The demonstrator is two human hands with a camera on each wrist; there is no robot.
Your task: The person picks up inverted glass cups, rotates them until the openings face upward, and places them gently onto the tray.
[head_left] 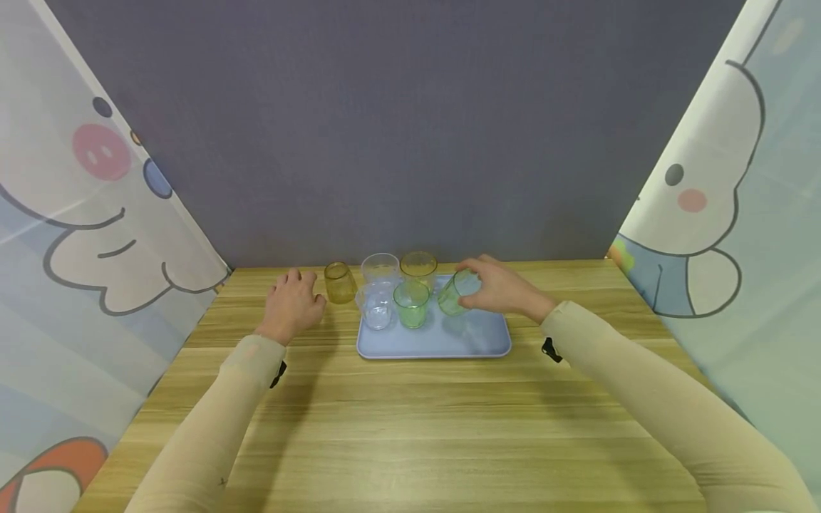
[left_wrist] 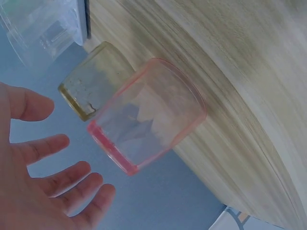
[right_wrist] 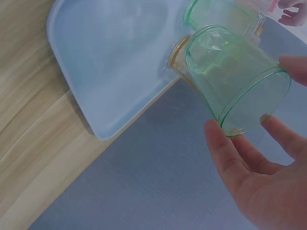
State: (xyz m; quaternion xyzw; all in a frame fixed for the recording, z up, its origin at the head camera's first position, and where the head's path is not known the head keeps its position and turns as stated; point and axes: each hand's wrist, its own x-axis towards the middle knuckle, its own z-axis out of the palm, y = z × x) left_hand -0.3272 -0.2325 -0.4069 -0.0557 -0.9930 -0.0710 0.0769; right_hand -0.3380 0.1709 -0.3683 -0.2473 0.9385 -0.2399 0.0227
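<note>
My right hand point(head_left: 500, 286) grips a pale green glass point(head_left: 454, 293) by its rim, thumb and fingers spread around the opening. The glass is tilted over the blue tray point(head_left: 442, 347). On the left, my left hand point(head_left: 291, 308) holds nothing, its fingers spread and slightly bent. Beside it in the left wrist view stands a pink glass point(left_wrist: 148, 120), mouth down on the table; the hand hides it in the head view. Close by is an upside-down amber glass point(head_left: 340, 285). On the tray, another green glass point(head_left: 412, 306) stands upright next to the held one.
A clear glass point(head_left: 377, 313) stands at the tray's front left, with another clear glass point(head_left: 380, 266) behind it. An amber glass point(head_left: 419, 265) stands at the back of the tray. A dark grey panel point(head_left: 410, 128) rises behind the wooden table point(head_left: 423, 427).
</note>
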